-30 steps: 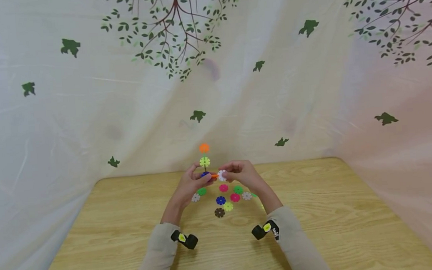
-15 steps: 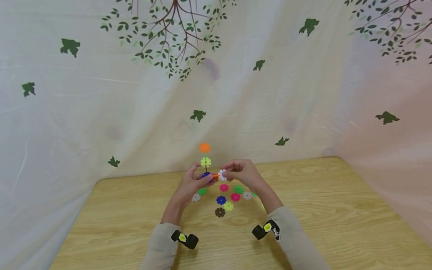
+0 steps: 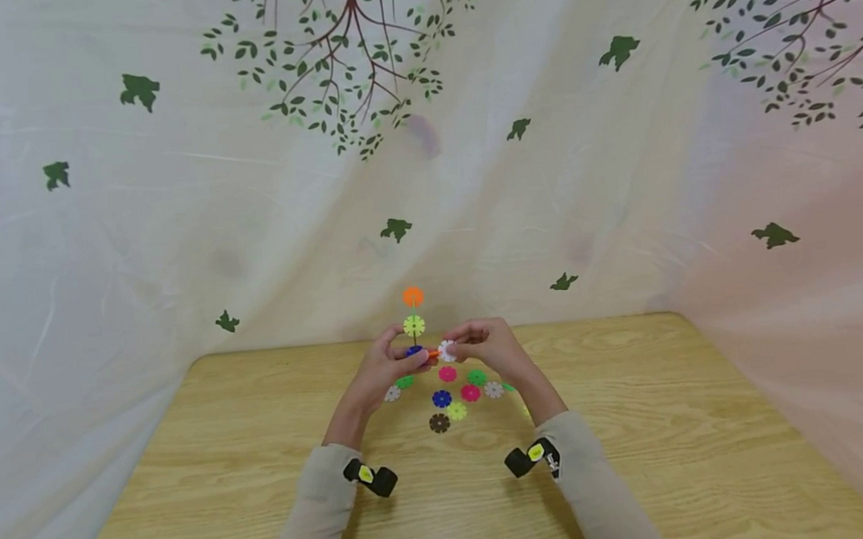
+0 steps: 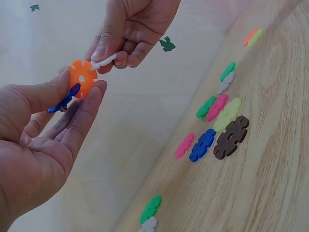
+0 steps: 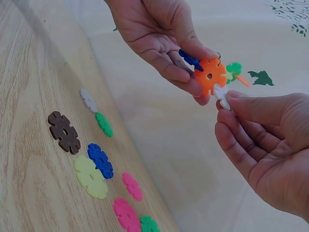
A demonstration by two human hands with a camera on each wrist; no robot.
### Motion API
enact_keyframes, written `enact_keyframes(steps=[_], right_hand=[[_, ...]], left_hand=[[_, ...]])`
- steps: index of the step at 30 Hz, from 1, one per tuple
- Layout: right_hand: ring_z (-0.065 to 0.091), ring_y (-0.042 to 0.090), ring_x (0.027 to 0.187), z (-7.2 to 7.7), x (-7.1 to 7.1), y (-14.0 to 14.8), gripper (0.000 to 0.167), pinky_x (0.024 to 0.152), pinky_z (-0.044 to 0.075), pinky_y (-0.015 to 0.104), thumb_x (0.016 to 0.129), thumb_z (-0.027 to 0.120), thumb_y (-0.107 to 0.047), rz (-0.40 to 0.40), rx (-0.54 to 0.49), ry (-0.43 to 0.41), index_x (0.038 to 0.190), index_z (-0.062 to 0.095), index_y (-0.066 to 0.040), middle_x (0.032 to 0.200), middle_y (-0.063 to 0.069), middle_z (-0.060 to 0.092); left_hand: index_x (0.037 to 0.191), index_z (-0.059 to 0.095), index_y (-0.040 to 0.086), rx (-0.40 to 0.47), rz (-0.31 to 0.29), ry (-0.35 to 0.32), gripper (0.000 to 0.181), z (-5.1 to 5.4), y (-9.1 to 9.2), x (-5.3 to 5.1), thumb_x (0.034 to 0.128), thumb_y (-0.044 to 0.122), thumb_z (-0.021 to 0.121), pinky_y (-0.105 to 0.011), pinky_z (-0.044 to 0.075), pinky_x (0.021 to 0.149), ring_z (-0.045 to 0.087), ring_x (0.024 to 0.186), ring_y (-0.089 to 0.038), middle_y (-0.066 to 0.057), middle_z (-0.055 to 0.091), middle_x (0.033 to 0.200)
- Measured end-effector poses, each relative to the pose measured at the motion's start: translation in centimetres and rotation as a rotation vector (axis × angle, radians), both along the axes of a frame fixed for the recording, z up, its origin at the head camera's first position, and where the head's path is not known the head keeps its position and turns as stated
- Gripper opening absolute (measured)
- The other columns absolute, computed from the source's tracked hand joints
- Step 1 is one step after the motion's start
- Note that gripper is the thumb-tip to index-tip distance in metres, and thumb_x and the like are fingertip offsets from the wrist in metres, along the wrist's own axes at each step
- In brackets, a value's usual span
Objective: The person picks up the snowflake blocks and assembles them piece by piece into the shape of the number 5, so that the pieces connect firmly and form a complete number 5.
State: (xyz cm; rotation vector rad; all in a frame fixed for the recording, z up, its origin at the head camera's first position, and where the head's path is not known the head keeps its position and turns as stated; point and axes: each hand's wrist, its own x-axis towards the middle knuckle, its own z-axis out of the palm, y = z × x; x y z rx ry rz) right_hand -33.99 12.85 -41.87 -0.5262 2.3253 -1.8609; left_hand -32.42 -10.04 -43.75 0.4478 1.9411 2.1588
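In the head view my left hand (image 3: 370,378) holds a chain of notched plastic snowflake discs. An upper orange disc (image 3: 413,296) and a yellow disc (image 3: 415,326) rise above the fingers. Between thumb and fingers of that hand are a blue disc (image 4: 63,100) and another orange disc (image 4: 87,83), set edgewise to each other. My right hand (image 3: 496,350) pinches a white disc (image 4: 104,62) between thumb and index finger. The white disc meets the orange disc's rim; how deep its slot sits cannot be told. A green disc (image 5: 234,69) shows behind the orange one.
Loose discs lie on the wooden table (image 3: 250,466) below the hands: brown (image 3: 439,423), blue (image 3: 442,399), yellow (image 3: 456,411), pink (image 3: 470,393), green (image 3: 477,377) and white (image 3: 493,390) among them. A printed curtain (image 3: 286,229) hangs behind the table's far edge.
The disc chain has shifted slightly right in the head view, its top orange disc leaning a little over. Both hands keep their grips, and the white disc stays against the orange one.
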Motion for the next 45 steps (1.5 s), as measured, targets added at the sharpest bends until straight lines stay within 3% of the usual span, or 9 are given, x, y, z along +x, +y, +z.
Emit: enact_keyframes(steps=[5,12,16,19,25,31,35,39,45], right_hand=[[0.07,0.018,0.075,0.0,0.0,0.16,0.019,0.078,0.061,0.03,0.093,0.073,-0.005,0.016,-0.014,0.006,0.108,0.074,0.005,0.08,-0.003,0.074],[0.068,0.014,0.073,-0.01,-0.05,0.08,0.02,0.082,0.061,0.037,0.092,0.074,-0.005,0.017,-0.019,-0.011,0.109,0.074,0.006,0.081,-0.003,0.074],[0.067,0.013,0.072,-0.09,-0.02,0.01,0.019,0.082,0.061,0.038,0.092,0.074,-0.004,0.014,-0.037,-0.008,0.108,0.074,0.008,0.082,-0.003,0.075],[0.067,0.012,0.071,-0.18,-0.02,-0.12,0.018,0.079,0.061,0.036,0.091,0.074,-0.003,0.009,-0.041,-0.004,0.106,0.074,0.007,0.082,-0.004,0.076],[0.068,0.012,0.071,-0.31,0.0,-0.22,0.018,0.084,0.061,0.05,0.091,0.073,-0.001,0.017,-0.046,-0.004,0.106,0.074,0.008,0.081,-0.004,0.076],[0.068,0.012,0.071,-0.37,-0.01,0.04,0.02,0.087,0.06,0.053,0.091,0.073,0.0,0.024,-0.066,-0.026,0.108,0.073,0.01,0.082,-0.005,0.076],[0.067,0.012,0.07,-0.34,0.0,0.09,0.02,0.089,0.058,0.059,0.091,0.073,0.001,0.031,-0.078,-0.043,0.108,0.073,0.011,0.08,-0.005,0.075],[0.066,0.013,0.07,-0.35,-0.09,-0.01,0.018,0.083,0.061,0.046,0.09,0.074,-0.001,0.031,-0.075,-0.047,0.107,0.074,0.007,0.08,-0.005,0.075],[0.066,0.012,0.067,-0.25,-0.03,-0.21,0.018,0.072,0.06,0.032,0.09,0.074,0.002,0.022,-0.096,-0.046,0.106,0.073,0.011,0.078,-0.005,0.074]], left_hand=[[0.141,0.043,0.001,-0.001,0.005,-0.011,0.046,0.08,0.14,0.03,0.0995,0.002,0.063,-0.061,0.045,0.106,0.076,0.096,-0.018,-0.025,0.073,0.114],[0.141,0.041,-0.005,0.025,0.003,-0.006,0.047,-0.12,0.16,0.02,0.0989,-0.003,0.061,-0.055,0.051,0.102,0.076,0.092,-0.014,-0.02,0.075,0.109],[0.14,0.043,-0.002,0.021,0.006,-0.016,0.047,-0.07,0.13,0.05,0.098,-0.003,0.063,-0.06,0.047,0.104,0.076,0.093,-0.015,-0.02,0.075,0.109],[0.14,0.045,0.0,0.017,0.012,-0.022,0.047,0.09,0.09,0.16,0.0972,-0.003,0.064,-0.057,0.05,0.103,0.076,0.092,-0.015,-0.018,0.076,0.107],[0.14,0.045,-0.001,0.006,0.016,-0.026,0.048,0.33,0.04,0.35,0.0964,-0.004,0.064,-0.047,0.058,0.097,0.076,0.089,-0.013,-0.015,0.077,0.104],[0.141,0.045,-0.001,0.004,0.009,-0.023,0.049,0.25,0.12,0.31,0.0966,-0.004,0.064,-0.057,0.051,0.103,0.076,0.092,-0.015,-0.021,0.075,0.108],[0.142,0.045,0.0,-0.008,0.004,-0.026,0.049,0.26,0.07,0.31,0.0972,-0.003,0.064,-0.054,0.052,0.102,0.076,0.092,-0.015,-0.022,0.075,0.11],[0.144,0.044,0.001,-0.033,0.001,-0.019,0.051,0.32,-0.13,0.31,0.0978,0.0,0.065,-0.051,0.056,0.099,0.076,0.092,-0.014,-0.019,0.076,0.109],[0.144,0.045,0.002,-0.046,-0.007,-0.002,0.052,0.4,-0.27,0.27,0.097,0.002,0.067,-0.06,0.05,0.102,0.076,0.091,-0.013,-0.013,0.078,0.103]])
